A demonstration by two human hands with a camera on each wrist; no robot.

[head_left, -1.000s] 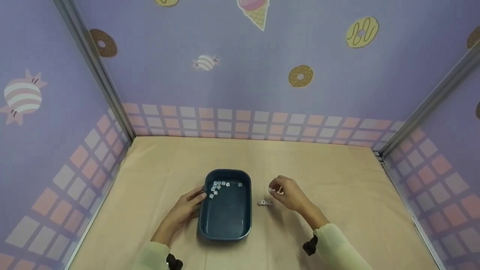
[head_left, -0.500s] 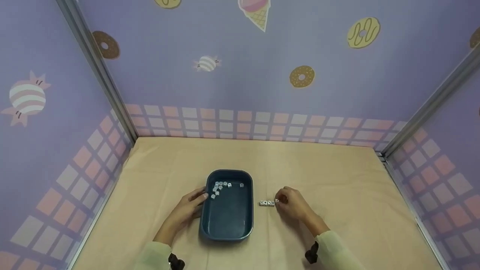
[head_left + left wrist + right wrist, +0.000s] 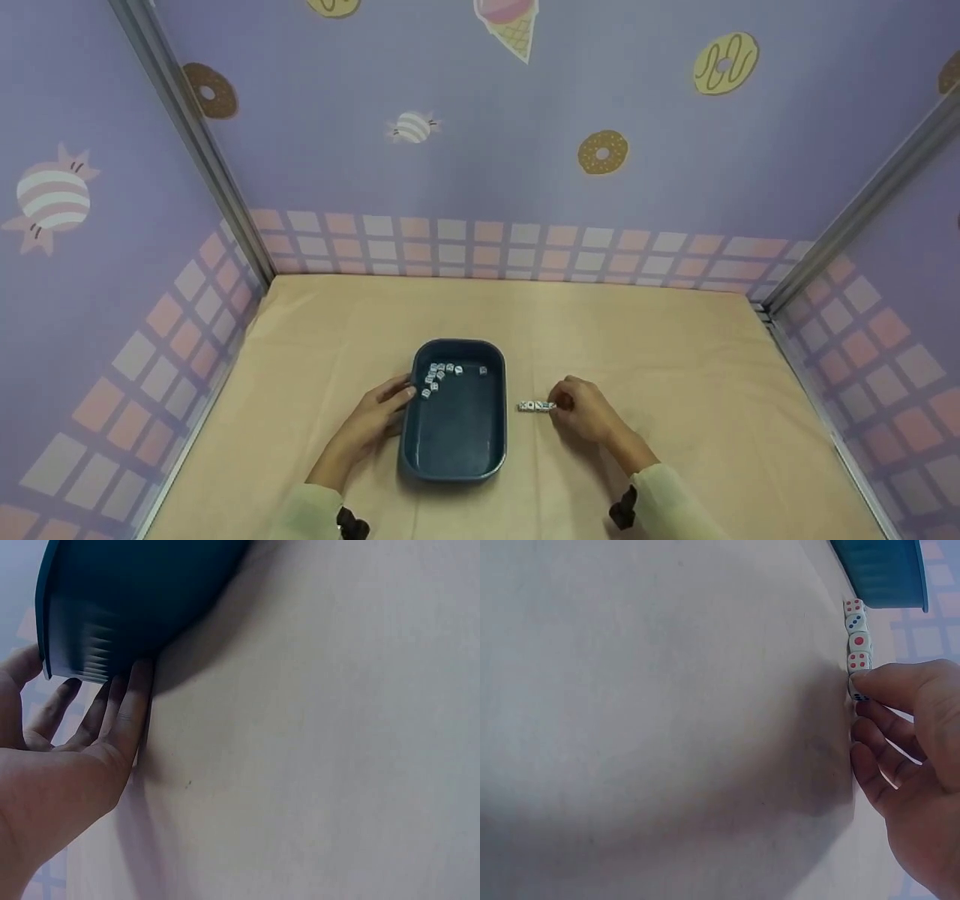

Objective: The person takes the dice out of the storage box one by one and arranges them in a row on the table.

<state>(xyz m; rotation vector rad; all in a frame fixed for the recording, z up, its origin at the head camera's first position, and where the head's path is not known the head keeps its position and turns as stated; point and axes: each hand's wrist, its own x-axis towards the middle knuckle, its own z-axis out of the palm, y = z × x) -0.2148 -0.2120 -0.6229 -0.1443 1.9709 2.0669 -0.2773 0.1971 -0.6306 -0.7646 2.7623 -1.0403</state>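
In the head view, my left hand (image 3: 373, 417) holds the left side of a dark blue rectangular tray (image 3: 455, 474), thumb at the rim. The left wrist view has its fingers (image 3: 133, 709) against the tray's outer wall. Several small white dice lie in the tray, mostly clustered toward its upper left, with a lone die (image 3: 483, 370) near the right wall. Right of the tray, my right hand (image 3: 589, 411) pinches a die (image 3: 859, 690) between thumb and fingers, at the end of a straight row of dice (image 3: 859, 641) on the table. Red and blue pips show on their sides.
A beige cloth (image 3: 360, 322) covers the table. Purple walls (image 3: 480, 165) with printed sweets and pink-and-white squares enclose it at the back and on both sides, with metal posts (image 3: 202, 150) in the corners.
My right hand has lowered a die from above the row to its right end and brought it up against the others. My left hand has stayed on the tray.
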